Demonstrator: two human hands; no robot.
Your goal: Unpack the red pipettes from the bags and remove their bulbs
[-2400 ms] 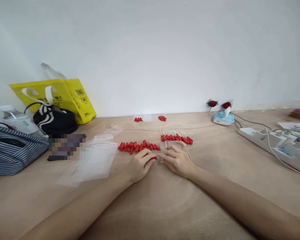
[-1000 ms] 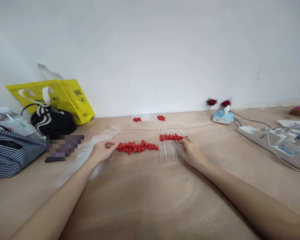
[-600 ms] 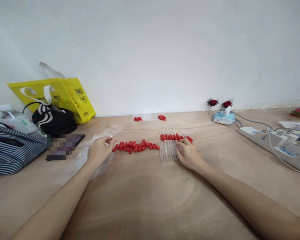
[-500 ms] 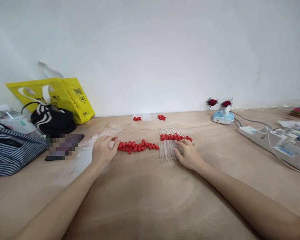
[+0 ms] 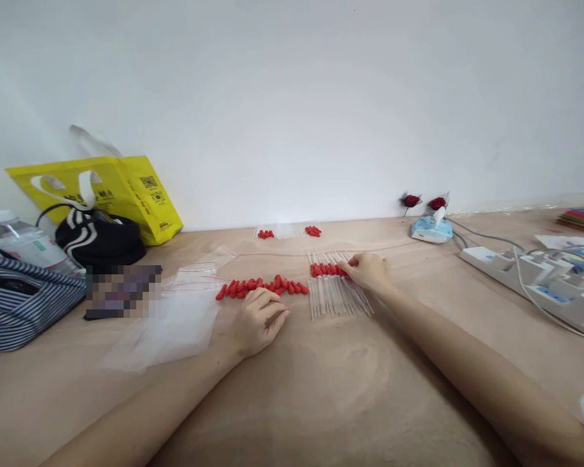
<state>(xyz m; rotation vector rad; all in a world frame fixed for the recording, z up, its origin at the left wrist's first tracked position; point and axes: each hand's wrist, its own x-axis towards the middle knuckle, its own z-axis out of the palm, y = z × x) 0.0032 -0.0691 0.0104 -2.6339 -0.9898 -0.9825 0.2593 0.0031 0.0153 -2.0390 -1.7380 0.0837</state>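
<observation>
My right hand [image 5: 367, 271] is closed at the right end of a row of small red rubber bulbs [image 5: 327, 269], its thumb and fingertips pinching a bulb there. Thin clear dropper tubes [image 5: 338, 298] lie side by side in front of this row, and more tube ends [image 5: 328, 254] stick out behind it. My left hand [image 5: 260, 321] rests with loosely curled, parted fingers just in front of a line of loose red bulbs [image 5: 238, 287]. It holds nothing that I can see, though its palm side is hidden.
Clear zip bags [image 5: 185, 311] lie left of my left hand. Two small bags of red bulbs [image 5: 313, 231] lie near the wall. At left are a yellow bag [image 5: 146, 201], black cloth bag [image 5: 102, 240] and striped pouch [image 5: 29, 298]; at right, tissues [image 5: 432, 230] and a power strip [image 5: 520, 275].
My left hand has moved right, off the zip bags and the left end of the loose bulbs. My right hand has shifted up from the clear tubes to the red bulbs behind.
</observation>
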